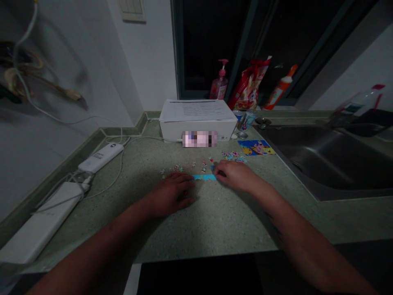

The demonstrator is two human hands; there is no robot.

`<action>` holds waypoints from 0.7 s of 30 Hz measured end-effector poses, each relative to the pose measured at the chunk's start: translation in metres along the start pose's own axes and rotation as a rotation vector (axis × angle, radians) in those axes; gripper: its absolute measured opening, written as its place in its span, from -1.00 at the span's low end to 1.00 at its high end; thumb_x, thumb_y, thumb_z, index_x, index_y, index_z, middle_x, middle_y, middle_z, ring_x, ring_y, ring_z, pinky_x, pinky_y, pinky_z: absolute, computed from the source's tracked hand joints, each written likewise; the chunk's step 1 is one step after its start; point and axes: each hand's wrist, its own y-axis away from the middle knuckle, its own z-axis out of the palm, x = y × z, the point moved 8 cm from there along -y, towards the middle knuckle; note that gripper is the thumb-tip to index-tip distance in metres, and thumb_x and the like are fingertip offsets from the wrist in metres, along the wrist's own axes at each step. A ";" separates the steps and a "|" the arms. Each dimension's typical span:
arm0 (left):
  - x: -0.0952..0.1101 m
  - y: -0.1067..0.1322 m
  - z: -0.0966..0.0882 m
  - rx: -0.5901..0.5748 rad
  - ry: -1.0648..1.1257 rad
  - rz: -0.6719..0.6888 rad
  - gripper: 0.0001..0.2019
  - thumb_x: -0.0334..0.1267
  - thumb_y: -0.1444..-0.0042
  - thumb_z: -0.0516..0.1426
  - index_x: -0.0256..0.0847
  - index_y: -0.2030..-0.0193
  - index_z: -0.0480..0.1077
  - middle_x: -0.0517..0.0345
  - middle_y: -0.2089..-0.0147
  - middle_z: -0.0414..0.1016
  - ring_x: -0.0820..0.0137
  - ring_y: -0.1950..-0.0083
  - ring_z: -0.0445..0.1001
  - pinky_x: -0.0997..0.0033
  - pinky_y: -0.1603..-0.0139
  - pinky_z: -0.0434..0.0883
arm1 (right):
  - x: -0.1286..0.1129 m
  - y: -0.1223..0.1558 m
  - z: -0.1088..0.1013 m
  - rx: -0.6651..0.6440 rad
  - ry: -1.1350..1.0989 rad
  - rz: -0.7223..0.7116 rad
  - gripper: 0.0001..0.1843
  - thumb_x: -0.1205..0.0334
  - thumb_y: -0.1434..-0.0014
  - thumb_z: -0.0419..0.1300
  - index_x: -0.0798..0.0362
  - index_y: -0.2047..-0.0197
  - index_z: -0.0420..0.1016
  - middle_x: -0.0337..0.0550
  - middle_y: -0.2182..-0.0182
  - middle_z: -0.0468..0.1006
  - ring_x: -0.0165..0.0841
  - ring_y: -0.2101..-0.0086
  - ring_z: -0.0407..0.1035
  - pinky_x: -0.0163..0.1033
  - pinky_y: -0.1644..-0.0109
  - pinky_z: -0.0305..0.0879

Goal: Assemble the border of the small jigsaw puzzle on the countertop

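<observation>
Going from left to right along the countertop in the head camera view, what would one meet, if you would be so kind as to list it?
White power bank → left hand → blue puzzle strip → right hand → steel sink

Surface: speckled green tabletop [215, 221]
Scattered: jigsaw pieces [204, 166]
Flat: picture card [256, 147]
Standing: white cardboard box [198, 131]
Edge: white power banks [39, 221]

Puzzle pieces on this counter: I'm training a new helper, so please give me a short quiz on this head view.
1. Which is nearer the steel sink: the left hand or the right hand?
2. True or false: the pink pump bottle stands in front of the white box.
3. What colour is the strip lying between the hands?

Key: 1. The right hand. 2. False, it stands behind the box. 3. Blue.
</observation>
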 end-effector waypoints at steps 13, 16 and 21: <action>0.000 0.006 -0.011 -0.024 -0.017 -0.012 -0.62 -0.04 -0.27 0.39 -0.08 -0.14 0.52 -0.09 -0.39 0.51 -0.06 -0.36 0.49 -0.20 -0.40 0.40 | 0.013 0.003 0.003 -0.055 -0.005 0.082 -0.90 0.31 -0.23 0.37 -0.06 0.18 0.68 -0.14 0.25 0.72 -0.21 0.24 0.57 -0.16 0.25 0.23; 0.001 0.006 -0.008 -0.052 -0.047 -0.007 -0.61 -0.02 -0.24 0.41 -0.10 -0.11 0.52 -0.09 -0.39 0.50 -0.08 -0.35 0.48 -0.21 -0.41 0.40 | 0.011 0.003 0.002 -0.086 0.005 0.079 -0.88 0.30 -0.26 0.33 -0.06 0.15 0.68 -0.15 0.22 0.73 -0.23 0.22 0.57 -0.17 0.23 0.24; 0.002 0.006 -0.007 -0.105 -0.054 -0.032 -0.67 -0.04 -0.28 0.37 -0.11 -0.09 0.54 -0.07 -0.32 0.53 -0.04 -0.33 0.49 -0.15 -0.43 0.39 | 0.008 0.002 0.002 -0.115 0.020 0.099 -0.85 0.26 -0.29 0.31 -0.04 0.09 0.70 -0.13 0.19 0.74 -0.21 0.18 0.58 -0.17 0.19 0.27</action>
